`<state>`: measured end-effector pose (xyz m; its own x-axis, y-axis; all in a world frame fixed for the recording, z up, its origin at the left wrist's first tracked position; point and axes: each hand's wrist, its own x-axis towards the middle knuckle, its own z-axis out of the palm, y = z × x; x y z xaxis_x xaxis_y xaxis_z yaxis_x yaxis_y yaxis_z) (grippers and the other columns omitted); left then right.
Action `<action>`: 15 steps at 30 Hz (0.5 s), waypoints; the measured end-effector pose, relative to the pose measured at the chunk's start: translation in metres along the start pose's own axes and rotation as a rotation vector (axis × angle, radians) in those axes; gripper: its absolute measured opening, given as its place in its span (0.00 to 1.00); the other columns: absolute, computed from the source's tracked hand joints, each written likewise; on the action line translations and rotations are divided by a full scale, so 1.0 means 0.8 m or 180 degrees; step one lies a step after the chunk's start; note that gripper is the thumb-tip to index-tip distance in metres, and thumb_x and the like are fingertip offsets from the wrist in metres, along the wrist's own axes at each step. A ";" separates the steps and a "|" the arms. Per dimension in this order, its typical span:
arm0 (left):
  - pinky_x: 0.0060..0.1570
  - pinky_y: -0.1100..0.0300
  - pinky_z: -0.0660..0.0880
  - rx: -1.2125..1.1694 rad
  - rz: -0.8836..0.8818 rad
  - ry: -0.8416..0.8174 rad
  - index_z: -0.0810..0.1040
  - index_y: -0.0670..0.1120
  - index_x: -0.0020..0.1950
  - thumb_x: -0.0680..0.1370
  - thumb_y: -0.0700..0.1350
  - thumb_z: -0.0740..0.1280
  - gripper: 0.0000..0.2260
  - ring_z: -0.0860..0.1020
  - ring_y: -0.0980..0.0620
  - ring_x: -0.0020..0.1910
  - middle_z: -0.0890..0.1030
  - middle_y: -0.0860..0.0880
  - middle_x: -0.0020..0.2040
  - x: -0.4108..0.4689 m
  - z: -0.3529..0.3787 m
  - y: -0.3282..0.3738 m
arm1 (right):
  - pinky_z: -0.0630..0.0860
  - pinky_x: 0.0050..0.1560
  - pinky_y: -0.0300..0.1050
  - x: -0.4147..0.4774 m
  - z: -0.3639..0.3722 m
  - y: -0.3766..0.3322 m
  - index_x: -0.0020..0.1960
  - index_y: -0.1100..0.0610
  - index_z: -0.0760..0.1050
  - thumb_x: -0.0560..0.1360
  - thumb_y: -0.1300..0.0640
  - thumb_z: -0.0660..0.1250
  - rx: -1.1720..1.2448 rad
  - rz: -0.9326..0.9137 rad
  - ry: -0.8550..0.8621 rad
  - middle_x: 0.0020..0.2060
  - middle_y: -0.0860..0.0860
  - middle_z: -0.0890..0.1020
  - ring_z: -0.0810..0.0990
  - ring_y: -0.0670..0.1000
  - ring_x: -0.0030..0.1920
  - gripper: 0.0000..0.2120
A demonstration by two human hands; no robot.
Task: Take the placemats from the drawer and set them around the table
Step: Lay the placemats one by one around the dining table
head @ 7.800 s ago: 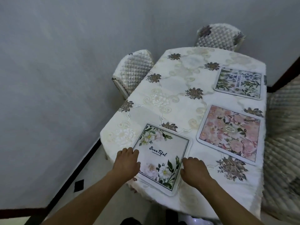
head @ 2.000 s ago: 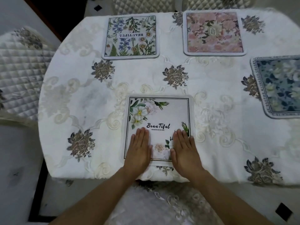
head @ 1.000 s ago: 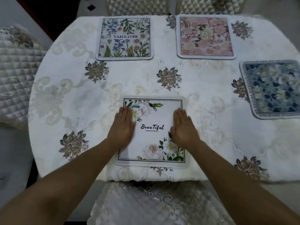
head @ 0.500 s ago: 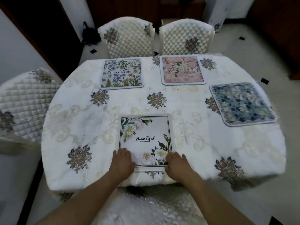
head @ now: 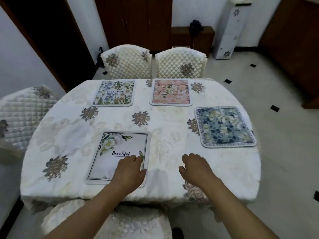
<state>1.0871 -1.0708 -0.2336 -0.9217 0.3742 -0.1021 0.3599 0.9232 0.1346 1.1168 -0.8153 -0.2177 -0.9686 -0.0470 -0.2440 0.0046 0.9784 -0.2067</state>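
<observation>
My left hand [head: 128, 170] lies open on the near mat [head: 119, 156]; my right hand [head: 196, 168], open and empty, rests beside it on the worktop [head: 69, 135].

2 quilted chairs [head: 126, 63] are standing side by side at the far edge, a white floral cabinet [head: 229, 30] is standing against the back wall beyond them.

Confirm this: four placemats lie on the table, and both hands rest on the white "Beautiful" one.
Not quite. Four placemats, yes, but only the left hand rests on the white placemat. The right hand is beside it, over the bare tablecloth, as the head view shows.
</observation>
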 end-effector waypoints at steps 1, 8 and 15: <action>0.47 0.52 0.69 0.0018 0.0045 0.0038 0.76 0.48 0.56 0.76 0.55 0.63 0.15 0.76 0.45 0.49 0.79 0.48 0.48 0.002 -0.004 0.015 | 0.65 0.45 0.47 -0.006 -0.009 0.012 0.51 0.55 0.70 0.77 0.47 0.57 0.0017 0.0031 0.0045 0.47 0.53 0.76 0.74 0.55 0.48 0.11; 0.53 0.52 0.67 0.0197 0.0356 -0.0048 0.73 0.49 0.61 0.78 0.57 0.59 0.17 0.73 0.46 0.55 0.77 0.48 0.54 0.026 -0.030 0.086 | 0.73 0.48 0.48 -0.054 -0.042 0.066 0.54 0.57 0.73 0.77 0.47 0.59 0.0169 0.0486 0.0308 0.50 0.55 0.77 0.76 0.56 0.52 0.14; 0.53 0.51 0.69 0.0086 0.0724 0.0116 0.75 0.48 0.60 0.78 0.57 0.59 0.17 0.76 0.45 0.53 0.79 0.48 0.52 0.056 -0.035 0.157 | 0.74 0.49 0.48 -0.108 -0.057 0.142 0.55 0.57 0.73 0.77 0.48 0.59 0.0131 0.0919 0.0355 0.51 0.55 0.78 0.76 0.56 0.52 0.15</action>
<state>1.0868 -0.9402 -0.1933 -0.8209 0.5700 -0.0364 0.5623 0.8177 0.1236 1.1895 -0.6912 -0.1770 -0.9471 0.2561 -0.1933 0.2912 0.9390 -0.1828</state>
